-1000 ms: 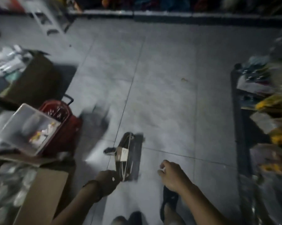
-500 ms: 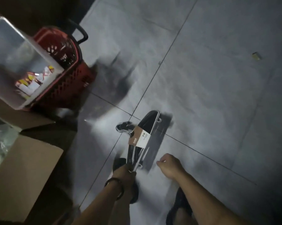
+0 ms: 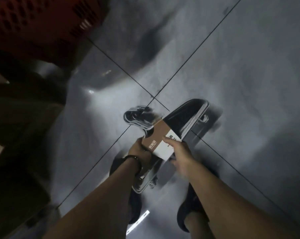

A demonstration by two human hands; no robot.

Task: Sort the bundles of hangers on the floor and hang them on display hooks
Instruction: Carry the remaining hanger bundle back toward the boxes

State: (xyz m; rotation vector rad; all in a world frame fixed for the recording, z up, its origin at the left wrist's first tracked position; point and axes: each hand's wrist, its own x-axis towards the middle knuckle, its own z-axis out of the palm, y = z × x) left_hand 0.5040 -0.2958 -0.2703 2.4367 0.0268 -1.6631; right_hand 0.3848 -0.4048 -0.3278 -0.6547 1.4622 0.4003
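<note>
Cardboard-sleeved hanger bundle [image 3: 183, 116]: pick-up step.
Gripped by left hand [image 3: 139, 149], pinched at sleeve [image 3: 154, 142] by right hand [image 3: 180, 152]; calls next for lift to hook.

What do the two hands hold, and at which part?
Both hold the bundle of hangers at its cardboard sleeve: the left hand grips one edge, the right hand the opposite edge.

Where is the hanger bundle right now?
Head view, centre: the hanger bundle runs diagonally just right of the tile-joint crossing, with the left hand and right hand holding its cardboard sleeve.
</note>
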